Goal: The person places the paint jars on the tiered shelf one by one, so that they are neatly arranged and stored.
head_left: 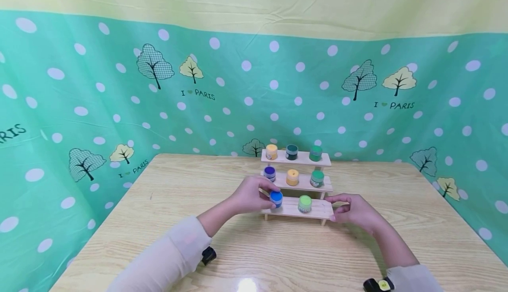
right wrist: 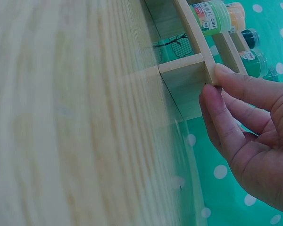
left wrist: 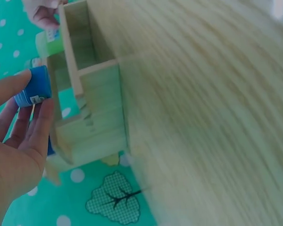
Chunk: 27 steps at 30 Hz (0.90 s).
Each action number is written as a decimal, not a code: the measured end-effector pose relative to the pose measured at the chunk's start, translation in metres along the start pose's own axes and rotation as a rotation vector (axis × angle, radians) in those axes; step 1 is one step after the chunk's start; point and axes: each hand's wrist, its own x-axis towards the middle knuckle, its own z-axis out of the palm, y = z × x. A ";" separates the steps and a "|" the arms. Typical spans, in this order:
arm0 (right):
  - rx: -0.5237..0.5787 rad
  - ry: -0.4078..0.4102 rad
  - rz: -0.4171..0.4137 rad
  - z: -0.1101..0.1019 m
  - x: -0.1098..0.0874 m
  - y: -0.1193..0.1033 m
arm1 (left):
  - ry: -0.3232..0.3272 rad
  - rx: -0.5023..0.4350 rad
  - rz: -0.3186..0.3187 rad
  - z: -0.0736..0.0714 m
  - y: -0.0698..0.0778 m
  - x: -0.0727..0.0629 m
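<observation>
My left hand (head_left: 252, 195) pinches a small blue paint jar (head_left: 276, 199) at the left end of the lowest step of a wooden tiered stand (head_left: 289, 211). In the left wrist view the blue jar (left wrist: 36, 87) sits between thumb and fingers; whether its base touches the step I cannot tell. My right hand (head_left: 357, 212) grips the right end of that same step, thumb and fingertips on the board's corner in the right wrist view. A light green jar (head_left: 304, 204) stands on this step between the hands.
On the middle step are a dark blue jar (head_left: 269, 174), a yellow-orange jar (head_left: 292, 177) and a green jar (head_left: 317, 178). The top step bears a yellow-orange jar (head_left: 271, 152), a dark teal jar (head_left: 291, 152) and a green jar (head_left: 315, 153). A patterned curtain (head_left: 234, 106) hangs behind the wooden table (head_left: 178, 186).
</observation>
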 end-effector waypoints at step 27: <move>-0.006 -0.003 -0.008 0.000 0.000 0.001 | -0.016 0.103 -0.060 0.017 -0.007 0.011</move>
